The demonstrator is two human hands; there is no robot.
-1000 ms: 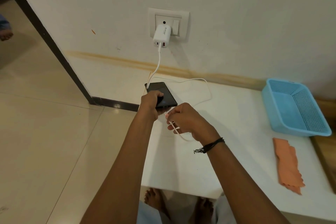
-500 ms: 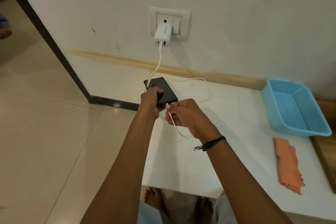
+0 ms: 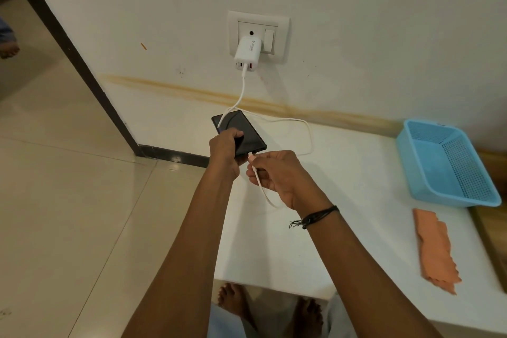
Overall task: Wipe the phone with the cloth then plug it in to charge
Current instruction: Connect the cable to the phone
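Nearby, blue basket point(image 3: 428, 173) beside orange cloth point(image 3: 436, 250)

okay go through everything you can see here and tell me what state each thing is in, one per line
Phone: screen dark, held in the left hand above the table edge.
Cable plug: pinched in the right hand, at the phone's bottom port; whether seated is unclear.
Charger: plugged into the wall socket, cable attached.
Cloth: lying loosely folded on the table, untouched.
Basket: upright, empty.
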